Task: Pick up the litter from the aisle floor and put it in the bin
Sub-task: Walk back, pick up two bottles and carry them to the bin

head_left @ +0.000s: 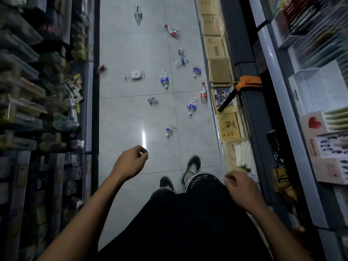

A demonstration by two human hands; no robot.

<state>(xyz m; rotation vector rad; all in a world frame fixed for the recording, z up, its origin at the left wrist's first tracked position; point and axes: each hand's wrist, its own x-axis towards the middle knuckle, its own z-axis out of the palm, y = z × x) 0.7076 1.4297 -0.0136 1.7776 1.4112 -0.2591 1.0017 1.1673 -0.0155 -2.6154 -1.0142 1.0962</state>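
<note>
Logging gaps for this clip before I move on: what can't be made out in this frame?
- Bin: not in the head view at all.
- Left shelves: dark and motion-blurred, goods unreadable.
- Small item at the left shelf's foot: blurred, type unclear.
- Far bottle: too small and smeared to identify its label.
- Left hand and right hand: loosely curled, apparently empty; palms hidden.

Head-height view down the aisle floor (131,113)
</note>
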